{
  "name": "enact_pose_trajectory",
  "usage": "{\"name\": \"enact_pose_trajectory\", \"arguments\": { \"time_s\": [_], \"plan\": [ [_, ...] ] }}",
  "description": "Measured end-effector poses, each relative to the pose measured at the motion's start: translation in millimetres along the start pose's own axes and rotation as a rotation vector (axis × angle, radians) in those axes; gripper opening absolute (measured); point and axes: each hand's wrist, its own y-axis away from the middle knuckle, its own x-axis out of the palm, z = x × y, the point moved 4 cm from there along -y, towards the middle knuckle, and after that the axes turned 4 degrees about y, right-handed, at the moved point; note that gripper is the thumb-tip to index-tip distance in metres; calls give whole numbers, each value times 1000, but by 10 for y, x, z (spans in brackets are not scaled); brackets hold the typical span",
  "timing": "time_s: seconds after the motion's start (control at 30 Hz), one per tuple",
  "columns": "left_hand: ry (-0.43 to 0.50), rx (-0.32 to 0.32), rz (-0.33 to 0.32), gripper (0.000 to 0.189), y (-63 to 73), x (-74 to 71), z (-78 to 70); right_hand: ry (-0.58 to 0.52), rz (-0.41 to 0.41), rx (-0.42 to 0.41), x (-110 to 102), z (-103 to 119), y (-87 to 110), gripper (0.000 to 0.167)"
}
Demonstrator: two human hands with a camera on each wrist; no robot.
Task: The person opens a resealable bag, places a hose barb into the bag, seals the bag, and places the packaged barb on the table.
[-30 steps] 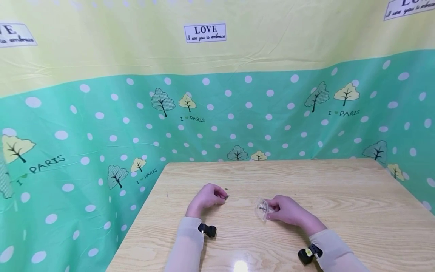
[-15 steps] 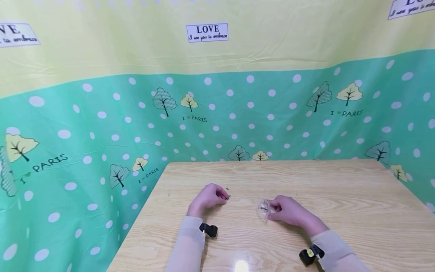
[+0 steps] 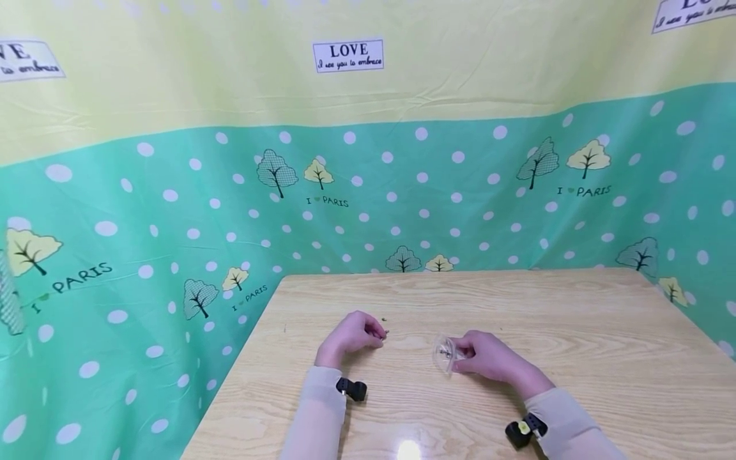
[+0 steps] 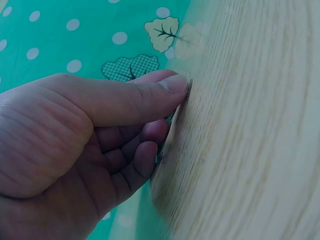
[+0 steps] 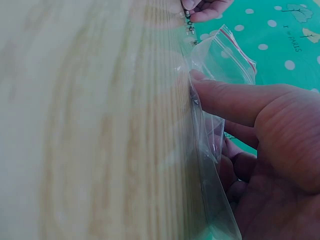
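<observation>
At the left middle of the table, my left hand (image 3: 352,333) has its thumb and fingertips brought together low over the wood, pinching a small dark metal piece (image 4: 189,84) that is mostly hidden. Another tiny piece (image 3: 384,319) lies just beyond those fingers. Several little shiny metal pieces (image 5: 190,30) show close to the left fingertips in the right wrist view. My right hand (image 3: 487,355) grips a clear zip bag (image 3: 443,364) between thumb and fingers. The bag's mouth, with its red-lined seal (image 5: 235,42), faces the left hand. Small metal pieces (image 3: 445,352) show through the plastic.
A pale wood-grain table (image 3: 460,297) spreads under both hands. Behind and to the left hangs a green and yellow curtain (image 3: 333,223) with dots and trees. A tiny dark speck (image 3: 501,328) lies on the table beyond the right hand.
</observation>
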Motion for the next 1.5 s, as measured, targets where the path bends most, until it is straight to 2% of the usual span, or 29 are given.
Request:
{"name": "enact_pose_trajectory", "arguments": {
  "time_s": [0.33,0.57,0.9,1.5],
  "plan": [
    [-29,-7,7,13,83,47,31,-26,13,-1,83,-34,28,60],
    [-22,9,26,14,68,57,32,-6,11,-35,61,-43,27,59],
    [22,19,54,16,55,57,42,-3,13,-8,47,-20,28,58],
    [-37,10,42,15,17,15,-51,-4,-13,7,-7,10,4,56]
  ]
}}
